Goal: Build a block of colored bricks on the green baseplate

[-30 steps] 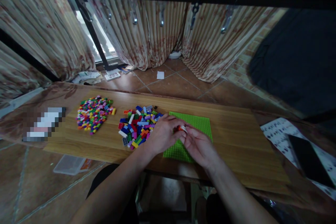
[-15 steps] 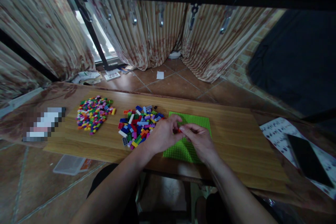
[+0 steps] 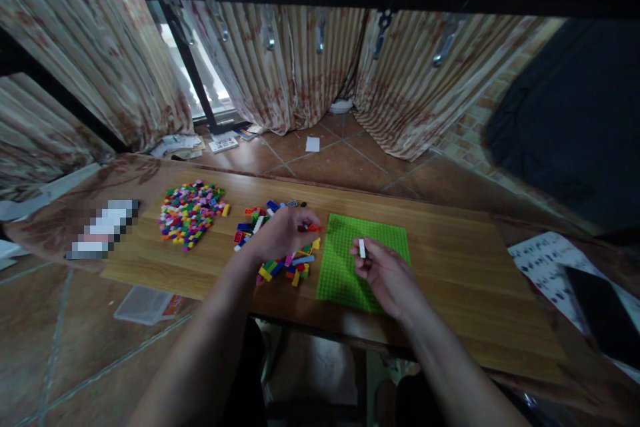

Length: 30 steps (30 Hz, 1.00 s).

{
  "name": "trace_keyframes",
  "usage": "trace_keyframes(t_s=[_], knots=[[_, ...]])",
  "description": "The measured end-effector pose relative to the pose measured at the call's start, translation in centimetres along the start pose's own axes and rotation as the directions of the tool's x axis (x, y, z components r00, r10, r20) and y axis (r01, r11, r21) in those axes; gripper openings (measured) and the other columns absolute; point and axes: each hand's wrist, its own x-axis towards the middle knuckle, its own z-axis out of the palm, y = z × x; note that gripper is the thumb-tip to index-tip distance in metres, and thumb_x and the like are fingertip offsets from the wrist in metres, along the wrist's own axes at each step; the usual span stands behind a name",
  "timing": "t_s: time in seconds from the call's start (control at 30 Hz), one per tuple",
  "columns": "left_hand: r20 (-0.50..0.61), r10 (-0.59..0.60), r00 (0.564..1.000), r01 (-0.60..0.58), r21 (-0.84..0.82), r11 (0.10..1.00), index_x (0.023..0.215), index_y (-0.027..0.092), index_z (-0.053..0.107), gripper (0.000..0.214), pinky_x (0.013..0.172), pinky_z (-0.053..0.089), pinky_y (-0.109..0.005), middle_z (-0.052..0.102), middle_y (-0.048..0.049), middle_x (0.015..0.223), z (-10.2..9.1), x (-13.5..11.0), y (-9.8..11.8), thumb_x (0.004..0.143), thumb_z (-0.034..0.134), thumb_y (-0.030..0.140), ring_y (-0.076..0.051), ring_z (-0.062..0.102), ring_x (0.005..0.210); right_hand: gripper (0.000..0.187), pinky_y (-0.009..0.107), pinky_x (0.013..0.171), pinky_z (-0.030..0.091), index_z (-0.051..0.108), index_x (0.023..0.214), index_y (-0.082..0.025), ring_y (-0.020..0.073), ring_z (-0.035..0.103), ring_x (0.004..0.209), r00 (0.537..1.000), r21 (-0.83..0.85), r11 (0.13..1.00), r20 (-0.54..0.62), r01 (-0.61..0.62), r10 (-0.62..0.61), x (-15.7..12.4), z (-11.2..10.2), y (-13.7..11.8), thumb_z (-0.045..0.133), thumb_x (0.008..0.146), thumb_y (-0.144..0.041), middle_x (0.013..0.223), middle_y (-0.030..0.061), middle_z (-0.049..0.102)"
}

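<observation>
My left hand (image 3: 283, 233) hovers over the near side of a mixed pile of toy building bricks (image 3: 273, 271). Its fingers are curved with a gap to the thumb, and red and blue bricks show in that gap, apparently lying in the pile. Above the green baseplate (image 3: 339, 273), my right hand (image 3: 385, 270) pinches a small white brick (image 3: 363, 248) between thumb and fingers. The palm faces partly up, and the brick stands on end. Bare studs cover the visible part of the baseplate; the right hand hides some of it.
A second pile of smaller bricks (image 3: 193, 213) lies farther left on the wooden board (image 3: 465, 280). To the right are a printed sheet (image 3: 543, 260) and a dark tablet or phone (image 3: 600, 313). A clear plastic lid or box (image 3: 143, 305) is on the floor at left.
My hands have parted from their meeting over the baseplate. The left went left to the brick pile; the right turned, showing the white brick. The view shifted slightly.
</observation>
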Motion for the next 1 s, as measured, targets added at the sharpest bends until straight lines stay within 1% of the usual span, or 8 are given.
trace_keyframes(t_s=[0.13, 0.23, 0.43, 0.67, 0.77, 0.83, 0.93, 1.0], knots=[[0.057, -0.107, 0.993, 0.101, 0.108, 0.989, 0.077, 0.017, 0.074, 0.014, 0.053, 0.040, -0.018, 0.067, 0.0000, 0.066, -3.4, -0.9, -0.8, 0.064, 0.071, 0.019, -0.011, 0.055, 0.057, 0.024, 0.020, 0.051, 0.043, 0.072, 0.079, -0.018, 0.0083, 0.056, 0.057, 0.992, -0.055, 0.997, 0.111, -0.059, 0.064, -0.3, 1.0, 1.3, 0.078, 0.067, -0.038, 0.076, 0.0024, 0.071], [0.131, -0.174, 0.976, 0.144, 0.207, 0.968, 0.082, 0.017, 0.075, 0.019, 0.047, 0.037, -0.017, 0.065, 0.0011, 0.061, -4.4, -1.7, -1.2, 0.065, 0.067, 0.016, -0.010, 0.052, 0.051, 0.027, 0.021, 0.057, 0.048, 0.072, 0.083, -0.018, 0.0093, 0.060, 0.060, 0.979, -0.100, 0.991, 0.175, -0.086, 0.102, 0.0, 1.8, 2.4, 0.080, 0.066, -0.037, 0.079, 0.0030, 0.072], [0.206, -0.244, 0.948, 0.153, 0.377, 0.913, 0.092, 0.017, 0.076, 0.032, 0.054, 0.043, -0.017, 0.071, -0.0007, 0.072, -4.1, -2.4, -1.2, 0.065, 0.060, 0.010, -0.012, 0.060, 0.061, 0.037, 0.031, 0.077, 0.054, 0.073, 0.094, -0.019, 0.0149, 0.068, 0.076, 0.975, -0.150, 0.988, 0.212, -0.042, 0.073, 0.9, 2.5, 4.2, 0.081, 0.065, -0.041, 0.084, 0.0041, 0.073], [0.161, -0.225, 0.961, 0.124, 0.478, 0.870, 0.095, 0.017, 0.076, 0.034, 0.070, 0.049, -0.019, 0.075, -0.0030, 0.088, -3.8, -2.4, -1.0, 0.067, 0.058, 0.007, -0.014, 0.065, 0.077, 0.044, 0.040, 0.093, 0.051, 0.069, 0.109, -0.027, 0.0236, 0.065, 0.108, 0.959, -0.255, 0.964, 0.283, 0.069, 0.006, 0.4, 2.8, 4.9, 0.078, 0.068, -0.042, 0.124, 0.0057, 0.065], [0.150, -0.213, 0.965, 0.118, 0.479, 0.870, 0.094, 0.017, 0.076, 0.032, 0.070, 0.048, -0.021, 0.075, -0.0034, 0.089, -4.1, -2.4, -1.1, 0.069, 0.059, 0.008, -0.015, 0.065, 0.079, 0.047, 0.042, 0.092, 0.052, 0.065, 0.118, -0.026, 0.0242, 0.066, 0.105, 0.942, -0.303, 0.948, 0.335, 0.094, 0.014, 0.5, 2.7, 5.1, 0.073, 0.074, -0.041, 0.113, 0.0069, 0.070], [0.136, -0.250, 0.959, 0.148, 0.513, 0.846, 0.090, 0.017, 0.075, 0.025, 0.067, 0.047, -0.022, 0.074, -0.0034, 0.086, -4.3, -2.7, -0.7, 0.070, 0.061, 0.013, -0.016, 0.065, 0.076, 0.047, 0.042, 0.089, 0.052, 0.062, 0.121, -0.024, 0.0236, 0.068, 0.100, 0.932, -0.319, 0.940, 0.363, 0.120, 0.005, 0.5, 2.6, 5.2, 0.069, 0.077, -0.040, 0.102, 0.0065, 0.073], [0.104, -0.356, 0.929, 0.215, 0.632, 0.745, 0.084, 0.018, 0.073, 0.016, 0.063, 0.045, -0.024, 0.072, -0.0037, 0.080, -4.2, -3.8, 0.1, 0.070, 0.066, 0.023, -0.018, 0.064, 0.071, 0.042, 0.039, 0.082, 0.055, 0.062, 0.119, -0.022, 0.0212, 0.070, 0.087, 0.928, -0.375, 0.905, 0.368, 0.202, -0.055, 0.6, 2.5, 5.2, 0.063, 0.080, -0.039, 0.093, 0.0055, 0.074], [0.073, -0.414, 0.907, 0.236, 0.725, 0.647, 0.084, 0.019, 0.071, 0.019, 0.063, 0.046, -0.028, 0.072, -0.0055, 0.080, -3.7, -4.8, 0.8, 0.068, 0.069, 0.029, -0.021, 0.065, 0.073, 0.035, 0.036, 0.073, 0.055, 0.064, 0.114, -0.021, 0.0192, 0.069, 0.076, 0.927, -0.476, 0.824, 0.346, 0.307, -0.145, 0.5, 2.3, 5.0, 0.058, 0.083, -0.038, 0.087, 0.0050, 0.073]])
